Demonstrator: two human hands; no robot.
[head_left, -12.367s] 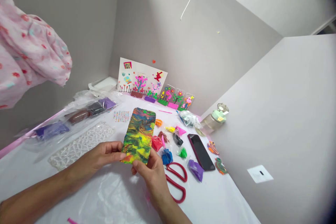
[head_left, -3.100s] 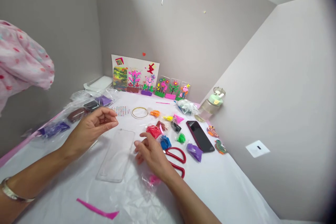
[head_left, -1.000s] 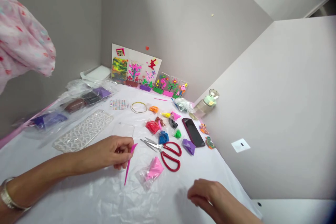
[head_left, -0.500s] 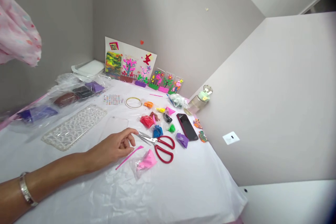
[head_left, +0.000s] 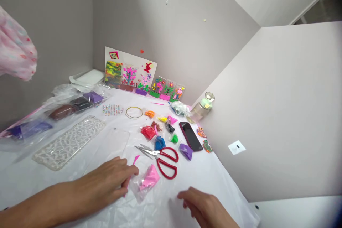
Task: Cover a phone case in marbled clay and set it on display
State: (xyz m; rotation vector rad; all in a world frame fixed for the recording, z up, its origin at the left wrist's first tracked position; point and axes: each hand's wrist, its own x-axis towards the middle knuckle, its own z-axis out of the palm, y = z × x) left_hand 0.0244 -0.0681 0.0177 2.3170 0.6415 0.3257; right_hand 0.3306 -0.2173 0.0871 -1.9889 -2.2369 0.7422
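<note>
Spreading under left hand [head_left: 107, 180], plastic sheet [head_left: 213, 181], grey walls [head_left: 48, 35]

— Report the layout on the sheeted table [head_left: 213, 188].

— Scissors [head_left: 162, 158] lie mid-table, a bagged clay lump [head_left: 148, 180] just before them, a phone [head_left: 190, 136] to their right.

— Further back?

— A ring [head_left: 134, 112] behind the scissors, a water bottle [head_left: 201, 108] in the far corner. To the left, a patterned phone case [head_left: 68, 142] beside a second case [head_left: 114, 142].

— Against the wall?

— A card [head_left: 129, 67], propped upright.
</note>
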